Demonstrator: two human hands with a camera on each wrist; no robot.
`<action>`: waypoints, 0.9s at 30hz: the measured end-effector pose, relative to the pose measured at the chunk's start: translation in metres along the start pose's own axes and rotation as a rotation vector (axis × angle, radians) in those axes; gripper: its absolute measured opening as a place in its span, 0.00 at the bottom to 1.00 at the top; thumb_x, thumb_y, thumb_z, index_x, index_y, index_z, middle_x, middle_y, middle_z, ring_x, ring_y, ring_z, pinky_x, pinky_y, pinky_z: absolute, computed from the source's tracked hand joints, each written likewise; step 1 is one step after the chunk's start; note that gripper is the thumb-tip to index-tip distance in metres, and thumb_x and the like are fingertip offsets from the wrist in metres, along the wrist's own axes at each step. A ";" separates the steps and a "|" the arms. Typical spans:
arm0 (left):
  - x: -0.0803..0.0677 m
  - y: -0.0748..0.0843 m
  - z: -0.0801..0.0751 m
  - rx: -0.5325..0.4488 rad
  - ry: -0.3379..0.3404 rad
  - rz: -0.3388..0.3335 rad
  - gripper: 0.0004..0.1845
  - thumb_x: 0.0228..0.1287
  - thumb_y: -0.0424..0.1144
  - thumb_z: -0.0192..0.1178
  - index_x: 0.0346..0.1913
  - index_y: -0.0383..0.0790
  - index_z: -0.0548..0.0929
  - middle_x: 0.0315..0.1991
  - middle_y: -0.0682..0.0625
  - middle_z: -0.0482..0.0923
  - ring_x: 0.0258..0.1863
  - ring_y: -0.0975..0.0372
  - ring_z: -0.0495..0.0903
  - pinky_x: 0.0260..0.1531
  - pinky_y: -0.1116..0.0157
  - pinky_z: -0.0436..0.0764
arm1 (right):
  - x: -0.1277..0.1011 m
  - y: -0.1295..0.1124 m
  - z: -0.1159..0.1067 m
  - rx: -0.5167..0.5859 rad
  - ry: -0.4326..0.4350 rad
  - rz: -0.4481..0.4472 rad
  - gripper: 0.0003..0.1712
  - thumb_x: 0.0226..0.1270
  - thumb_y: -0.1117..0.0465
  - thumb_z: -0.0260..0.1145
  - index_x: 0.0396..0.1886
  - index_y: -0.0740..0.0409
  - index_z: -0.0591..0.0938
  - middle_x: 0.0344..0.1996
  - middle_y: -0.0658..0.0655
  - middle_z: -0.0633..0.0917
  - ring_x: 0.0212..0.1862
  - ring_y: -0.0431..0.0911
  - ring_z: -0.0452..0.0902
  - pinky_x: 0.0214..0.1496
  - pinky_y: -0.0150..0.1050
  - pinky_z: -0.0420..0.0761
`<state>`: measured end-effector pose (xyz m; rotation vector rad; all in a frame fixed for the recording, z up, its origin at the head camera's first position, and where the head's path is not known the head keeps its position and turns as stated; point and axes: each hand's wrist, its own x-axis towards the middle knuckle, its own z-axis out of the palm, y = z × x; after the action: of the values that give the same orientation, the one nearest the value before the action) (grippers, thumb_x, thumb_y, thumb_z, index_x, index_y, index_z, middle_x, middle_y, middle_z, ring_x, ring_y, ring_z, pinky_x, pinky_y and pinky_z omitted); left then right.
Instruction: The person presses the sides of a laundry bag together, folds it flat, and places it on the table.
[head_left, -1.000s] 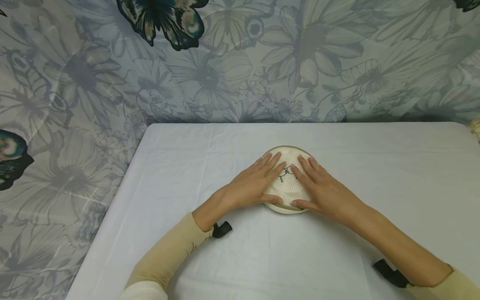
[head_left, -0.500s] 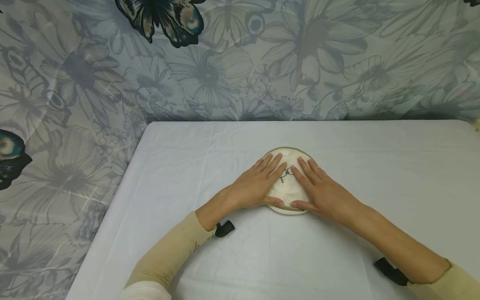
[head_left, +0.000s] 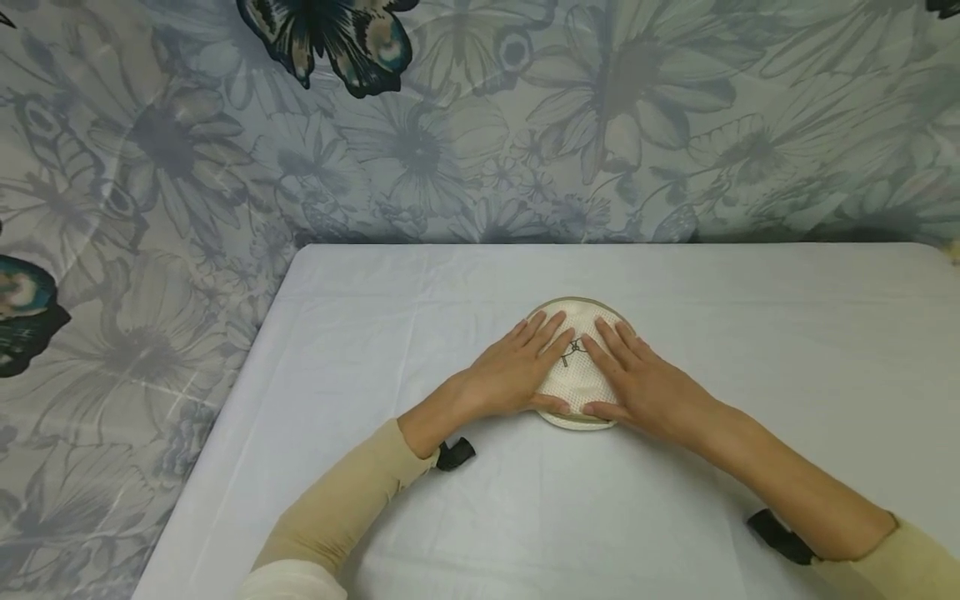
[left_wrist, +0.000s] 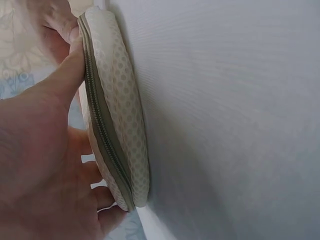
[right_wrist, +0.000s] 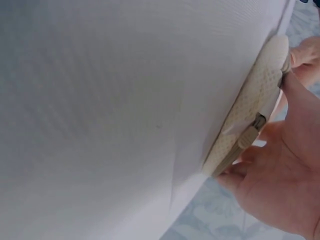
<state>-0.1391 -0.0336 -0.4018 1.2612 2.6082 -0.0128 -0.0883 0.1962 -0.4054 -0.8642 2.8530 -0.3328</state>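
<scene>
A round cream mesh pouch (head_left: 577,387) with a dark line motif lies on the white-covered table. My left hand (head_left: 506,377) rests on its left half with fingers spread, the thumb near the front rim. On the right half, my right hand (head_left: 648,382) lies the same way, and the two thumbs nearly meet. Along the pouch's side runs a tan zipper (left_wrist: 97,107), closed where the left wrist view shows it. A zipper pull (right_wrist: 247,136) shows in the right wrist view. Both hands cover much of the pouch's top.
The white cloth (head_left: 420,333) spreads around the pouch over the table. Behind and to the left hangs a floral curtain (head_left: 420,150) with butterfly prints. Black straps (head_left: 456,454) sit at both wrists.
My left forearm has shifted slightly to the right. The pouch's far rim sits slightly lower in the head view. Both hands stay spread on the pouch.
</scene>
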 end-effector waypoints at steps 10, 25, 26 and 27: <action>0.002 0.000 0.000 0.024 -0.045 -0.024 0.54 0.65 0.71 0.49 0.80 0.39 0.41 0.80 0.40 0.31 0.78 0.48 0.33 0.76 0.56 0.41 | 0.002 0.002 0.002 -0.026 0.007 -0.023 0.50 0.70 0.38 0.61 0.78 0.65 0.56 0.76 0.72 0.50 0.75 0.70 0.45 0.70 0.63 0.60; -0.006 -0.001 -0.004 -0.027 0.057 -0.023 0.55 0.63 0.72 0.50 0.80 0.41 0.43 0.80 0.40 0.30 0.78 0.46 0.32 0.76 0.55 0.41 | -0.003 0.001 -0.007 -0.010 0.053 0.001 0.52 0.69 0.35 0.60 0.78 0.64 0.55 0.78 0.68 0.50 0.76 0.67 0.46 0.70 0.63 0.62; -0.007 -0.001 -0.005 -0.041 0.065 -0.025 0.55 0.63 0.72 0.49 0.80 0.41 0.43 0.80 0.40 0.30 0.78 0.47 0.32 0.76 0.55 0.41 | -0.004 0.001 -0.007 -0.007 0.057 0.001 0.52 0.69 0.35 0.60 0.78 0.65 0.55 0.78 0.68 0.50 0.76 0.67 0.46 0.70 0.63 0.60; -0.007 -0.002 -0.005 -0.051 0.074 -0.028 0.54 0.63 0.72 0.49 0.80 0.41 0.44 0.80 0.40 0.31 0.78 0.47 0.32 0.76 0.55 0.41 | -0.004 0.002 -0.007 0.000 0.063 0.001 0.52 0.69 0.35 0.60 0.78 0.65 0.55 0.78 0.68 0.50 0.76 0.67 0.45 0.71 0.63 0.59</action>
<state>-0.1371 -0.0400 -0.3957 1.2305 2.6699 0.0969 -0.0874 0.2011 -0.3987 -0.8670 2.9113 -0.3659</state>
